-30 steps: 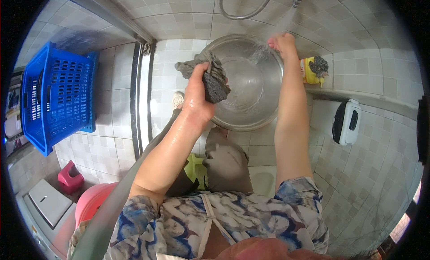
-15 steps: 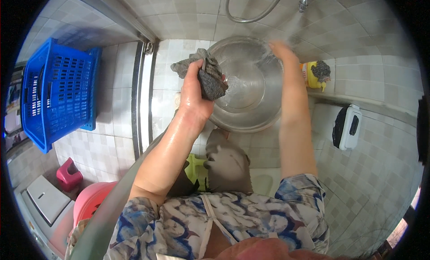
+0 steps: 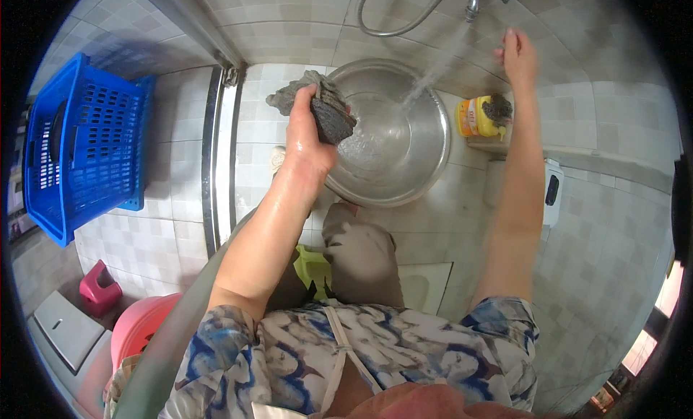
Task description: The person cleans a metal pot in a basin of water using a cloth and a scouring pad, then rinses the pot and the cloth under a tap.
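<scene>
My left hand is closed round a bunched, wet grey cloth, whose folds stick out past the fingers. It holds the cloth over the left rim of a wide metal basin. Water runs in a slanting stream from the tap into the basin, where a shallow layer stirs. My right hand is raised beside the tap, to the right of the stream. It holds nothing that I can see, and its fingers are loosely bent and apart.
A yellow container with a dark scrubber stands on a ledge right of the basin. A blue plastic basket is at the left, past the door track. Nearby are a pink stool and a green stool.
My right hand has left the water stream at the basin's right rim and moved up and right beside the tap. The left hand still grips the cloth. The view has shifted slightly.
</scene>
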Motion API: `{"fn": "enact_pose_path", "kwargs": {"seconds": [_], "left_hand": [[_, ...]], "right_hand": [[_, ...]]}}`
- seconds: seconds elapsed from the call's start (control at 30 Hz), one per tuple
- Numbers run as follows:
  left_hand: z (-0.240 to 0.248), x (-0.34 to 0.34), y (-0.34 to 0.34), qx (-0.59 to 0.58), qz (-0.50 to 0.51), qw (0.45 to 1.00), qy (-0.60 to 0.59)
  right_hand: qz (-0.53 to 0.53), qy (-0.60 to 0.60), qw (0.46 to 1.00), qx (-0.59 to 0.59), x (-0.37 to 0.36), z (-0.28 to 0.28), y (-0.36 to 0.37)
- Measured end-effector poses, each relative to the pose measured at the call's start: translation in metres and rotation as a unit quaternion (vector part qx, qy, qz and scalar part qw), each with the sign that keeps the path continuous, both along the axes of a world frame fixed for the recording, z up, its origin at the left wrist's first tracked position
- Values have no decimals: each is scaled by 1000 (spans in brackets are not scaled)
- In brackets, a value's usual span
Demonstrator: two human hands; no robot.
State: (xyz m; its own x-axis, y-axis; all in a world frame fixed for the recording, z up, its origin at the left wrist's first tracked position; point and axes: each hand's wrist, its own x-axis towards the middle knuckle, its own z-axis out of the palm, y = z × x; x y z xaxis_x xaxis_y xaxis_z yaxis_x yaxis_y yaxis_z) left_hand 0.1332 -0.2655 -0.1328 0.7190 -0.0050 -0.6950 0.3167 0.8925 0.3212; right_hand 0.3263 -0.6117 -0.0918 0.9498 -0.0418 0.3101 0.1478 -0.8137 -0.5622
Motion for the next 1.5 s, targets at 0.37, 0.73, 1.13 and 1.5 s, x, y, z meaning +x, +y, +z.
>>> {"fn": "enact_pose_path", "kwargs": {"seconds": [0.37,0.73,1.13,1.5], "left_hand": [[1,-3,0,3,-27,1000,-12],[-2,-8,-4,-40,-28,998,-30],[-52,0,-1,46,-26,999,-13],[-37,-5,-1,62,-17,998,-14]], "right_hand": [[14,-52,970,-236,16,79,79],[0,-20,945,-326,2,86,92],[-115,125,974,-153,-155,-181,1],[-365,361,694,505,-344,-357,2]]}}
